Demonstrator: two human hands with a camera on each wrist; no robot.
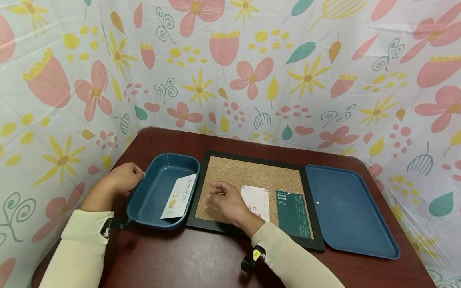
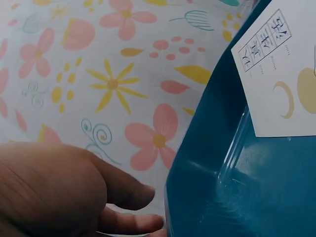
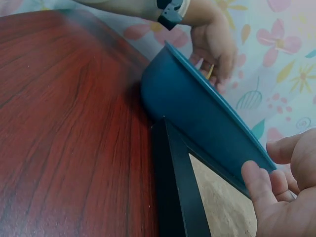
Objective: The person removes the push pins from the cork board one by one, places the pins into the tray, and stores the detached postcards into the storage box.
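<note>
My left hand [image 1: 124, 178] is at the left rim of a deep blue tray [image 1: 145, 208], fingers loosely bent. In the left wrist view its thumb and finger stand apart with nothing seen between them, and the fingertips come up to the tray's outer side. A white card [image 1: 179, 196] with printed characters leans inside that tray against its right wall. My right hand [image 1: 228, 202] hovers over a black-framed cork board [image 1: 230, 172], fingers spread and holding nothing visible. A white card [image 1: 255, 196] and a dark green card [image 1: 293, 212] are on the board, with small pins at their top edges.
A flat blue tray [image 1: 353, 212] lies along the board's right side. Everything rests on a dark red wooden table [image 1: 173, 256]. A flower-patterned curtain [image 1: 230, 80] hangs behind the table and down its left side.
</note>
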